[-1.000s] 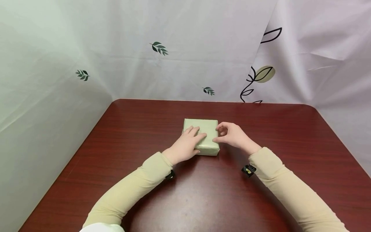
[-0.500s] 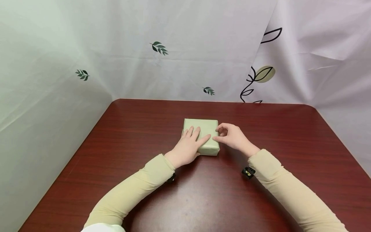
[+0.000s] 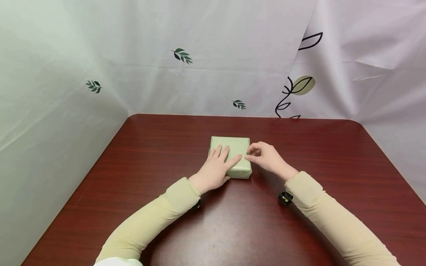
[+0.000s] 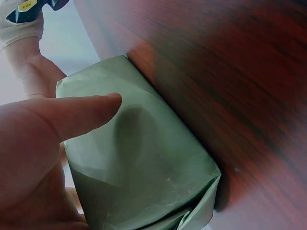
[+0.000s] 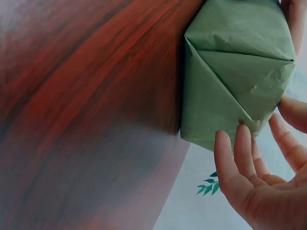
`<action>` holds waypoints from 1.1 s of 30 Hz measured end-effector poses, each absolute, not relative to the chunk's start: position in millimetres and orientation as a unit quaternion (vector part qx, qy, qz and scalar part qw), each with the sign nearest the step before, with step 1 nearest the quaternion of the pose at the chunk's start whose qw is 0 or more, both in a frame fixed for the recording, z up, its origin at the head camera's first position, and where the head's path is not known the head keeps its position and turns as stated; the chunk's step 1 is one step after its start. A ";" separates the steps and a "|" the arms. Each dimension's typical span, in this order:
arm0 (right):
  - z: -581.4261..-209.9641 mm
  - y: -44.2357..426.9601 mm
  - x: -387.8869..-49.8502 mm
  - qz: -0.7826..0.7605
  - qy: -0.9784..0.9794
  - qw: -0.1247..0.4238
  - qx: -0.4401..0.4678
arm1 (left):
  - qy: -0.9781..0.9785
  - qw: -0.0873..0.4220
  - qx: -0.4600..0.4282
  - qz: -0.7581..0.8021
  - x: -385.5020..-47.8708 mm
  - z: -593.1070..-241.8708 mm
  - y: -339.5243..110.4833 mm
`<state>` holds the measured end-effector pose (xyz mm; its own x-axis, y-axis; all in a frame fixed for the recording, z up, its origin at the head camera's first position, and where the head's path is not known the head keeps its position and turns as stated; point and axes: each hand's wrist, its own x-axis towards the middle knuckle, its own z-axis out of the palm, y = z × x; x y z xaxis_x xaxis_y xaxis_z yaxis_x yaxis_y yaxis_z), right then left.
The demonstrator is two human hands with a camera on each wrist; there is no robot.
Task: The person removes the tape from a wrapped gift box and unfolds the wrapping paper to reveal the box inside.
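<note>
A box wrapped in light green paper (image 3: 237, 147) lies on the dark red table. The left hand (image 3: 213, 170) rests on its top left part, fingers spread, thumb near the front edge. In the left wrist view, the left hand's thumb (image 4: 91, 112) lies over the paper (image 4: 144, 153), and folded paper shows at one end. At the box's right side is the right hand (image 3: 267, 158), thumb and fingers bent loosely. The right wrist view shows the right hand (image 5: 268, 191) with fingertips against or close by the folded end flap (image 5: 230, 91); contact is not fully clear.
The wooden table (image 3: 166, 136) spreads around the box. Behind it and along its sides hangs a pale cloth (image 3: 213, 85) with leaf prints. Each forearm wears a long light sleeve, with a small black device (image 3: 285, 198) at the right wrist.
The left hand has shifted slightly, its index finger and thumb side now reaching further right over the box top. The right hand has barely moved. The box stays in place.
</note>
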<state>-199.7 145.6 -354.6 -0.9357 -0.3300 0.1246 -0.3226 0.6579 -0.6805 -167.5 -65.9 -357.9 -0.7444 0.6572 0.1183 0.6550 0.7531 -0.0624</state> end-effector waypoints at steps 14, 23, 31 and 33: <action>-362.7 148.1 -202.6 -0.364 0.900 -0.001 -0.240 | -0.933 0.082 -0.350 0.003 -168.8 -361.4 -65.4; -364.4 148.1 -204.0 -0.373 0.898 -0.020 -0.233 | -0.933 0.086 -0.349 0.003 -168.8 -363.1 -64.7; -359.7 146.6 -206.1 -0.370 0.910 -0.017 -0.188 | -0.934 0.088 -0.345 0.003 -167.9 -363.3 -63.8; -359.7 148.3 -206.1 -0.373 0.908 -0.013 -0.190 | -0.934 0.088 -0.345 0.004 -168.0 -363.5 -63.6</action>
<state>-206.1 148.3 -359.7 -0.9273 -0.3354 0.1664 -0.3554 0.6489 -0.6728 -168.0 -63.6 -363.5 -0.7463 0.6459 0.1608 0.6445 0.7616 -0.0679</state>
